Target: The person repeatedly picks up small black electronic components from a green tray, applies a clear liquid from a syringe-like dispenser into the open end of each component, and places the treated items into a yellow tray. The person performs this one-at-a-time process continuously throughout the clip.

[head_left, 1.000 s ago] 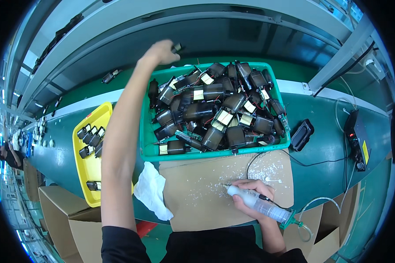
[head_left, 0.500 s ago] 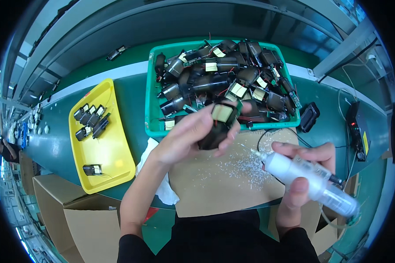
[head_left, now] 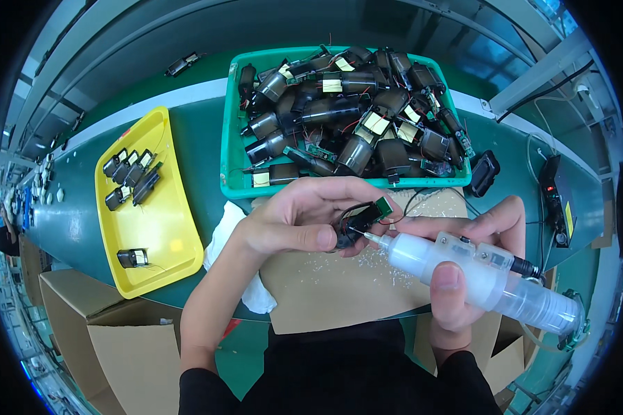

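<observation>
Between the thumb and fingers of my left hand (head_left: 294, 218) is a black plastic housing with a small green circuit board (head_left: 381, 207) and thin wires at its end. My right hand (head_left: 467, 277) is wrapped round a glue-dispensing syringe (head_left: 429, 265), a clear barrel with white contents and a trigger fitting clipped on its side. The syringe's thin needle points left, its tip at the housing's wired end; whether it touches cannot be made out. Below both hands lies a sheet of brown cardboard (head_left: 325, 297) sprinkled with white bits.
A green bin (head_left: 230, 138) heaped with similar black housings stands beyond my hands. To the left is a yellow tray (head_left: 166, 242) holding several small black parts. A white cloth (head_left: 256, 297) lies beside the cardboard. A black power box (head_left: 555, 200) with cables sits at the right.
My left hand has turned the housing so its circuit-board end faces the syringe. My right hand has brought the syringe up and left, needle to the housing.
</observation>
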The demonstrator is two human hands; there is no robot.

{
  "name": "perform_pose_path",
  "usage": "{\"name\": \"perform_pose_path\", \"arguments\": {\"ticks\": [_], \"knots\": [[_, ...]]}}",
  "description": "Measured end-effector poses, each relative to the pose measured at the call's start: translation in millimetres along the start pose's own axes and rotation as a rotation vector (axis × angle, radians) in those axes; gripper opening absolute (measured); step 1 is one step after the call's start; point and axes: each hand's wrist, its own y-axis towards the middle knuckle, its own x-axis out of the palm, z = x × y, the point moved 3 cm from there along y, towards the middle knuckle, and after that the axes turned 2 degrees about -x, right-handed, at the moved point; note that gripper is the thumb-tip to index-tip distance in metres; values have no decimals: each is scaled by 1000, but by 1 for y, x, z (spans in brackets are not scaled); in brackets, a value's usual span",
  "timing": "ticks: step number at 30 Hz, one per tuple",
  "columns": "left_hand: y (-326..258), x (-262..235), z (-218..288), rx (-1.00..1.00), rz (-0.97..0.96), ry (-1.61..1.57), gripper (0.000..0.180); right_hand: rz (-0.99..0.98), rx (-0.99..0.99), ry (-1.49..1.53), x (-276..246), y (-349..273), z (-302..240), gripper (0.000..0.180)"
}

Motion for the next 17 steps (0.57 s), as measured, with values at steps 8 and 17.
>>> {"name": "perform_pose_path", "arguments": {"ticks": [8, 17], "knots": [[1, -1, 0, 25, -37, 81, 69, 10, -87, -194, -2, 1, -3, 50], [1, -2, 0, 16, -95, 121, 69, -39, -84, -337, -9, -2, -5, 50]]}}
